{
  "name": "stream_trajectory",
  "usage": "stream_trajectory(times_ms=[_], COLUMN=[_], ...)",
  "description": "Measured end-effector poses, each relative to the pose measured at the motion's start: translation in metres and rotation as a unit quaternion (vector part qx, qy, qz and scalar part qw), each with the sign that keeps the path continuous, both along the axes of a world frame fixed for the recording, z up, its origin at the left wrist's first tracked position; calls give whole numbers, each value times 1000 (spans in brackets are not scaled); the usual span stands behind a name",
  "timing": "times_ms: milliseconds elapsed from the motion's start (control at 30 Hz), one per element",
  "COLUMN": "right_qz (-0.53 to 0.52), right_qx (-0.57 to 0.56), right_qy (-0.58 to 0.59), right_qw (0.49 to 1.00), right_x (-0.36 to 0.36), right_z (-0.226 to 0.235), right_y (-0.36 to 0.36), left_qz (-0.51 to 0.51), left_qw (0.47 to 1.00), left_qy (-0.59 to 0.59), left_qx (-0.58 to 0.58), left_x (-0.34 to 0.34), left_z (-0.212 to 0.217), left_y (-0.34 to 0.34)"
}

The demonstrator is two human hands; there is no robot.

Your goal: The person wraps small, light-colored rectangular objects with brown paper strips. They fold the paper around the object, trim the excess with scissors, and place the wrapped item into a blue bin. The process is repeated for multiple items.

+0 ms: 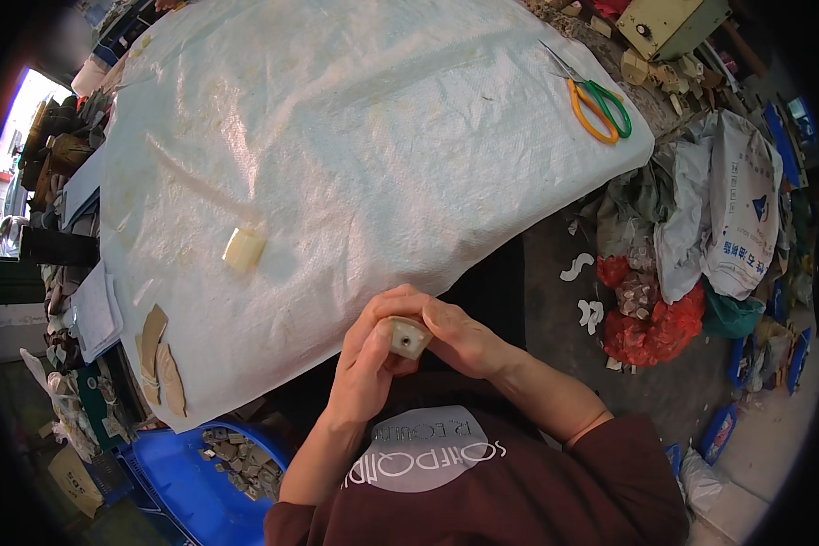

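Observation:
Close to my chest, at the near edge of the covered table, both hands are closed around a small cream-coloured block (409, 338). One end of it faces up and has a dark round hole in the middle. My left hand (366, 344) wraps its left side, while my right hand (460, 335) covers it from the right and over the top. Most of the block's length is hidden by the fingers. A pale yellow block (244, 248) lies on the white sheet (337, 182), ahead and to the left of my hands.
Scissors (593, 102) with one orange and one green handle lie at the far right of the sheet. Tan flat pieces (162, 369) rest at its left edge. A blue basin (168, 469) of small blocks stands lower left. Bags (737, 209) and red plastic (651, 328) sit at right.

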State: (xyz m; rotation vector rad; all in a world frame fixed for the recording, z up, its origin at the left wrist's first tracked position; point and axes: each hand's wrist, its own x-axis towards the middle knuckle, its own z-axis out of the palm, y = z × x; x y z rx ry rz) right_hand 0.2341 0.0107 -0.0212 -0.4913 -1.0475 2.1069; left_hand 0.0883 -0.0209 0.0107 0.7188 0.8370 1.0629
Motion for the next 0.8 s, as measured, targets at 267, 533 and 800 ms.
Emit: stream_trajectory(times_ms=[267,533,800], right_qz=[-120,-83,-204], right_qx=[129,25,302], right_qy=[-46,-27,-262], right_qw=[983,996,893], right_x=[-13,-8,-10], right_z=[-7,-19,-4], right_y=[-16,-17,-12], left_qz=[42,66,83], left_qw=[998,986,985], left_qy=[44,-116,-110], left_qx=[29,-99,-104], left_x=[3,7,7], left_z=[-15,-15,-10], left_y=[-9,-4,-5])
